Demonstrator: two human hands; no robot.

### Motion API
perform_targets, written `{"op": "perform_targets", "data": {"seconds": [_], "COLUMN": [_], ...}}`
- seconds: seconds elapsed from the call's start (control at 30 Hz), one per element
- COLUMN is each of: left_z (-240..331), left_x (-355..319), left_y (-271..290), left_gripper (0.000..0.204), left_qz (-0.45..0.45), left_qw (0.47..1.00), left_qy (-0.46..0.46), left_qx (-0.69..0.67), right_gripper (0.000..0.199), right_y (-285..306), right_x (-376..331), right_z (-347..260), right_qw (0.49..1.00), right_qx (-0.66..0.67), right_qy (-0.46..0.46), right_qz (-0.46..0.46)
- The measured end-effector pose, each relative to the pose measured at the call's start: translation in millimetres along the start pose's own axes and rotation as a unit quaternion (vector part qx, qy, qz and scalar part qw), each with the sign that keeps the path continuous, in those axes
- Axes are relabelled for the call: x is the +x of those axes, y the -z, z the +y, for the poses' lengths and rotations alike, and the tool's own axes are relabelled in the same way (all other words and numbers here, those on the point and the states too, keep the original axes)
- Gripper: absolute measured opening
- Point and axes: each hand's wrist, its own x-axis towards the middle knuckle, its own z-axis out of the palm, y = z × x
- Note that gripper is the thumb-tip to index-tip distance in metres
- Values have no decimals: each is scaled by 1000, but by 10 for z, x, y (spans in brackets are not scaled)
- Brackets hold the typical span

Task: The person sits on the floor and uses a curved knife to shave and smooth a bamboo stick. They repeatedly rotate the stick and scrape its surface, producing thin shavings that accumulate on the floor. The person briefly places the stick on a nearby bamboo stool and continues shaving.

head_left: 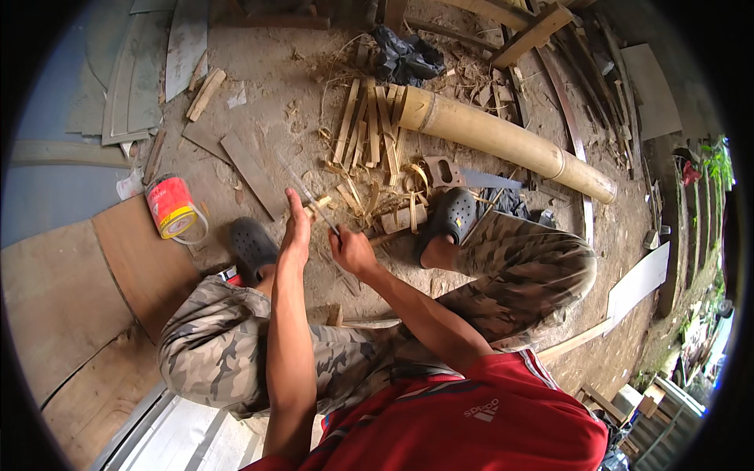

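head-worn fisheye, steeply downward, close overhead

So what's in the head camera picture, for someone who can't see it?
A seated person's left hand and right hand work a thin bamboo strip over dirt ground. Nearby lie split slats, a bamboo pole, a saw and a red can.

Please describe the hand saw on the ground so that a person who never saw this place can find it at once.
Start at the thick bamboo pole lying across the dirt. Just below its left end, past the pile of split bamboo strips, lies the hand saw. Its flat grey blade and brown cut-out handle set it apart.
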Motion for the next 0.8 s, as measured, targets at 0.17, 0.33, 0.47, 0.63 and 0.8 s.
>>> {"op": "perform_targets", "data": {"seconds": [0.17, 0.33, 0.47, 0.63, 0.8], "left_z": [81, 37, -89, -96, -47], "left_x": [-142, -99, -43, 3, -51], "left_y": [-82, -75, 60, 118, 95], "left_gripper": [95, 96, 99, 102, 104], "left_qz": [4, -10, -31, -24, -24], "left_qw": [1000, 1000, 999, 1000, 999], "left_qy": [8, -7, 5, 6, 14], "left_qx": [-12, -2, -25, -11, -33], "right_gripper": [28, 33, 32, 31, 27], "right_y": [74, -70, -90, -177, -124], "right_x": [42, -12, 56, -57, 24], "right_z": [128, 162, 325, 186, 342], "right_qw": [998, 998, 996, 997, 994], "right_qx": [-48, -53, -86, -54, -98], "right_qy": [-39, -35, -26, 48, -47], "right_qz": [-34, -13, -12, 28, -23]}}
